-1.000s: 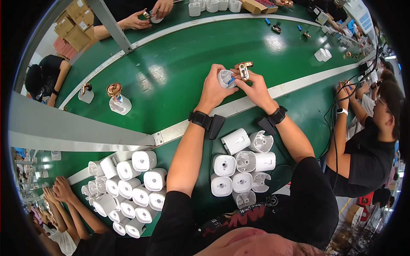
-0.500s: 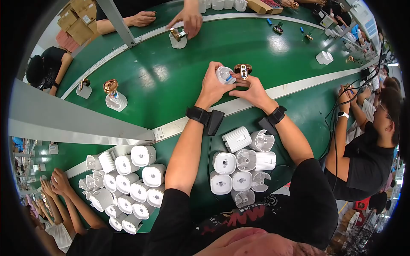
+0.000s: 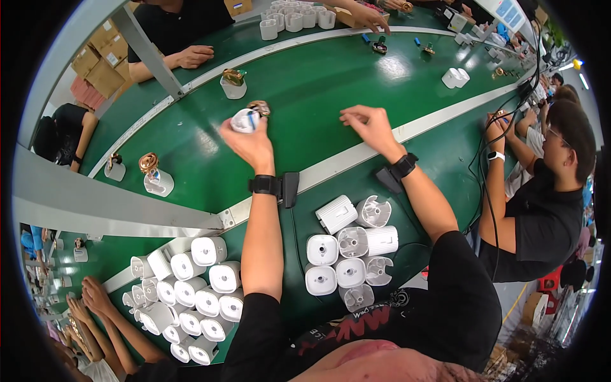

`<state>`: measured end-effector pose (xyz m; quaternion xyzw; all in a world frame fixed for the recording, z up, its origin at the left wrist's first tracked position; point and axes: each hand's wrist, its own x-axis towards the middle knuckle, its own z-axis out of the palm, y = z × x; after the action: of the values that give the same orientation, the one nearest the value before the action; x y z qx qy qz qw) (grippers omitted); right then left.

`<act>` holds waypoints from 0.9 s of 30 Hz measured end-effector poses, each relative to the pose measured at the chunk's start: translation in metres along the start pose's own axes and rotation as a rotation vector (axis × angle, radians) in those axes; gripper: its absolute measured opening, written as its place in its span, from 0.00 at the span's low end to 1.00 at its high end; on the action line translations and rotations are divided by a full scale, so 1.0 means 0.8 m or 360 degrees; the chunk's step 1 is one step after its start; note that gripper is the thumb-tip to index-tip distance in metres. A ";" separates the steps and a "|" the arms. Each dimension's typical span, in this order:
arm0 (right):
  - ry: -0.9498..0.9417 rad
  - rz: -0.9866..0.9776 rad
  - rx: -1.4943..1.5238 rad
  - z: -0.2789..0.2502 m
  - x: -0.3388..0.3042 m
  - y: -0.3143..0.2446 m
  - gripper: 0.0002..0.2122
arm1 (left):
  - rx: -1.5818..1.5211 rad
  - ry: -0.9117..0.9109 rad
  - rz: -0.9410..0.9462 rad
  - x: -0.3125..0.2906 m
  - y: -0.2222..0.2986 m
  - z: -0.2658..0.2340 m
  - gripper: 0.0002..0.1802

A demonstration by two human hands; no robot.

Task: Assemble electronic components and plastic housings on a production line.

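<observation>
L hand [image 3: 253,143]: fingers clamped on white cup [image 3: 242,122] w/ copper part [image 3: 259,107] at rim, seating unclear. R hand [image 3: 374,129] empty, fingers slightly apart. Cups [image 3: 351,265] by R forearm [image 3: 434,205] bare.

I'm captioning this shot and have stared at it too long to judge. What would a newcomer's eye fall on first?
Probably the crowd of white housings at lower left, echoed by a smaller white group at lower centre, bright against the green tabletop. Next, perhaps, the left hand beyond the metal rail, holding a blurred white piece with a coppery part beside it; the right hand shows nothing in its grasp.
</observation>
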<state>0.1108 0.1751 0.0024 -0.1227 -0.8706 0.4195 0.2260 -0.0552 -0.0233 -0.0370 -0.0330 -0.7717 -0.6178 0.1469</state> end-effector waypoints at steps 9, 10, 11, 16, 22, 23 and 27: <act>0.0609 0.0505 0.0088 -0.100 0.000 0.137 0.10 | 0.0412 0.0461 0.0201 -0.014 0.034 -0.013 0.38; 0.0600 0.0512 0.0084 -0.102 0.000 0.145 0.10 | 0.0441 0.0525 0.0304 -0.015 0.039 -0.013 0.38; 0.0620 0.0487 0.0078 -0.100 0.001 0.143 0.10 | 0.0460 0.0529 0.0293 -0.016 0.044 -0.016 0.38; 0.0575 0.0455 -0.0123 -0.099 0.003 0.132 0.09 | 0.0039 -0.0142 0.0775 -0.003 0.080 -0.025 0.31; 0.0523 0.0378 -0.0117 -0.093 0.001 0.133 0.09 | -0.0313 -0.2663 0.0554 -0.046 0.112 -0.039 0.30; 0.0515 0.0375 -0.0096 -0.092 0.001 0.133 0.09 | 0.0016 -0.2836 0.0628 -0.058 0.110 -0.037 0.31; 0.0487 0.0372 -0.0056 -0.093 0.001 0.132 0.09 | 0.0678 -0.3022 0.0631 -0.083 0.117 -0.030 0.34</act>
<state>0.1496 0.2906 -0.0396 -0.2894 -0.8129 0.4041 0.3034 0.0343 -0.0162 0.0383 -0.6155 -0.6446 -0.1478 -0.4287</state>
